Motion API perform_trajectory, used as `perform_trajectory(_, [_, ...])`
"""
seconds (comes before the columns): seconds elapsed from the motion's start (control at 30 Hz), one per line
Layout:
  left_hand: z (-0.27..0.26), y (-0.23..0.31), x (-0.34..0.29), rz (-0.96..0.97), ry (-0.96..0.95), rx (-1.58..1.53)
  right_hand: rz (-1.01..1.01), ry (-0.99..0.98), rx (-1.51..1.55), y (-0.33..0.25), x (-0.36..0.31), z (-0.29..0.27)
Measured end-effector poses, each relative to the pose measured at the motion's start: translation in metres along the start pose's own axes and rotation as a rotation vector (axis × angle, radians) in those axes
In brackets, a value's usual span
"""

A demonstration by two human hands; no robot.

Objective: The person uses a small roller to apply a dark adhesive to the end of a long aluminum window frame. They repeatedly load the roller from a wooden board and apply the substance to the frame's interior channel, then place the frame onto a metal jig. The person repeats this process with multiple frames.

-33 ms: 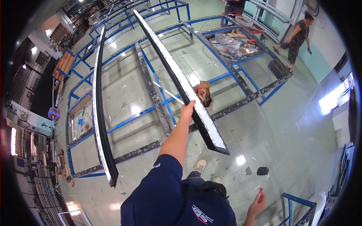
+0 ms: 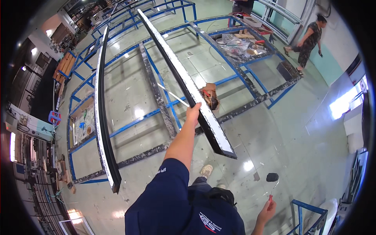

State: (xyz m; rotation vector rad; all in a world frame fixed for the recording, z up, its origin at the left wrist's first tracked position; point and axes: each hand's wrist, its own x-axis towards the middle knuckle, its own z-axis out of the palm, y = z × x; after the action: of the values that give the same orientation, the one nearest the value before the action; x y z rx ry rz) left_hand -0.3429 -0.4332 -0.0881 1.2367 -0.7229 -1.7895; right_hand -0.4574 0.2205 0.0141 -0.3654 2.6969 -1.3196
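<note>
My left hand [image 2: 193,112] is closed around a long black profile bar [image 2: 211,135] with a white top strip, near its close end. The bar lies at a slant across a blue-framed work table [image 2: 150,116], its near end sticking out past the table's front edge. At lower right, my right hand [image 2: 266,214] grips the red handle of a small paint roller [image 2: 272,177] with a dark cover. The roller is held over the floor, apart from the bar. A second black-and-white profile bar [image 2: 100,86] rests farther left on the table.
A cardboard box [image 2: 210,96] with tools shows beside the held bar. Plastic bags and scraps fill a shelf [image 2: 243,47] at the table's right. A person [image 2: 311,41] walks along the right wall. A blue metal stand [image 2: 309,207] is at lower right.
</note>
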Motion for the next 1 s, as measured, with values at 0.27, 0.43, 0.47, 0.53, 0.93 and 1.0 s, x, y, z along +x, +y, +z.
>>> perform_trajectory(0.27, [-0.038,0.012,-0.001,0.418,0.282,0.697,-0.015,0.005,-0.002,0.049,0.005,-0.072])
perform_trajectory(0.43, [-0.055,0.002,-0.163,0.874,0.212,0.857,0.049,-0.033,0.196,0.085,-0.012,-0.074])
perform_trajectory(0.47, [-0.074,-0.015,-0.202,0.910,0.180,0.932,0.073,-0.064,0.218,0.094,-0.015,-0.072])
perform_trajectory(0.53, [-0.132,-0.046,-0.294,0.968,0.110,1.119,0.089,-0.130,0.264,0.102,-0.018,-0.063])
perform_trajectory(0.93, [-0.657,-0.197,-0.714,-0.737,0.428,0.997,-0.226,-0.565,0.443,-0.002,-0.124,0.014])
perform_trajectory(1.0, [-0.691,-0.194,-0.763,-0.301,0.697,0.765,-0.243,-0.676,0.442,-0.044,-0.173,0.037])
